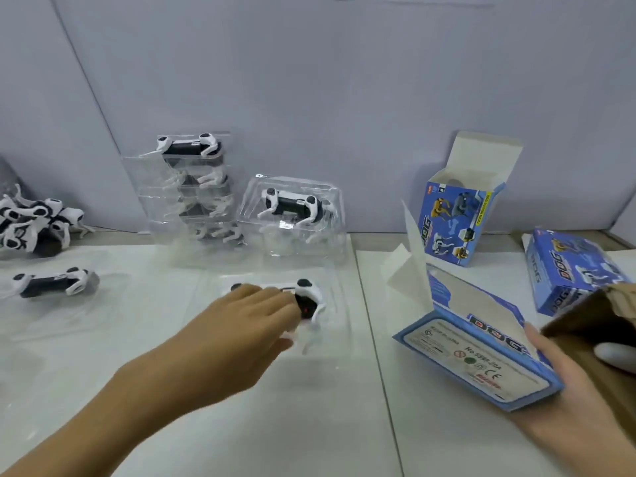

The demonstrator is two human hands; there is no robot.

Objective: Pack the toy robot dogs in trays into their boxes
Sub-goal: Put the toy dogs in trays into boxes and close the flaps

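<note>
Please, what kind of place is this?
Probably a hand-packing station in a toy factory or workshop. Many identical toy robot dogs in a stack of clear trays, a loose pile of dogs, and matching blue boxes stand on a plain white table against a bare wall.

I count three blue boxes: one (481, 359) in my right hand near the bench's right edge, one (457, 215) upright with its lid open by the back edge, one (571, 270) lying at the far right. Toy dogs in clear trays: one (306, 301) under my left fingers, one (51, 284) near the left edge, a stack of four (196, 187) at the back, and a stack (292, 215) beside it, two as far as I can tell. A loose heap of dogs (34, 225) sits at the back left; I cannot count those.
</note>
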